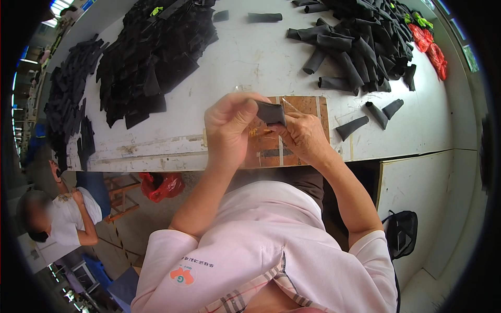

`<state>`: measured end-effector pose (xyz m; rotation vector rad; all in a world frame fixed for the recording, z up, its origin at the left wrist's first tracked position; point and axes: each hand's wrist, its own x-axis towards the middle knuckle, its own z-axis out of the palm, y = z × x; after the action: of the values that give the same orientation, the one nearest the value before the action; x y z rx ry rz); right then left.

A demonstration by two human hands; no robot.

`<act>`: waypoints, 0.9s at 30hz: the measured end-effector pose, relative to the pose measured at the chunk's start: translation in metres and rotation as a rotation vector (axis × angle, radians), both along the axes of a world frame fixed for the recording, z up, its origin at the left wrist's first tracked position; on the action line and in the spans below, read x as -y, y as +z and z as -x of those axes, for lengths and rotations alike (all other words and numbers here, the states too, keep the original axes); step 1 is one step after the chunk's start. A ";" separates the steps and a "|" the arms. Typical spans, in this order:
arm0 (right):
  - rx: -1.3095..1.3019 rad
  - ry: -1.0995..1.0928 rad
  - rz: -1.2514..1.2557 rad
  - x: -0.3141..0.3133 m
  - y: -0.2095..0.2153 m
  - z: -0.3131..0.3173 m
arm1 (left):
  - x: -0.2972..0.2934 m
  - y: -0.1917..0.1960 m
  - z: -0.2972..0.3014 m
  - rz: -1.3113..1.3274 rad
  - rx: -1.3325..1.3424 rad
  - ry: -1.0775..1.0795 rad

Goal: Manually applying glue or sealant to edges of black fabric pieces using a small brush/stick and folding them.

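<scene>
both hands (261, 125) pinch a black fabric piece (271, 112) over the white worktable (245, 57).

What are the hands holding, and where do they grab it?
A small black cloth piece. The left hand pinches its left end, and the right hand grips its lower right edge.
</scene>
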<state>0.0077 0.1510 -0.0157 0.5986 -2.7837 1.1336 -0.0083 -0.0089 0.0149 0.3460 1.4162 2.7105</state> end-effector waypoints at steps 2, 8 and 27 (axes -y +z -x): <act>-0.081 0.027 0.036 -0.002 0.012 0.000 | 0.004 0.001 0.001 -0.014 -0.020 -0.003; 0.026 0.054 0.046 0.002 0.002 0.001 | -0.001 -0.005 0.002 0.047 -0.022 -0.002; -0.067 -0.727 0.250 -0.061 -0.103 0.017 | 0.103 -0.117 0.227 2.267 -0.265 0.557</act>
<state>-0.0098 0.2117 -0.1187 -0.3687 -2.3888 1.1978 -0.2354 -0.1121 -0.1019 0.0207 3.3890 -0.2561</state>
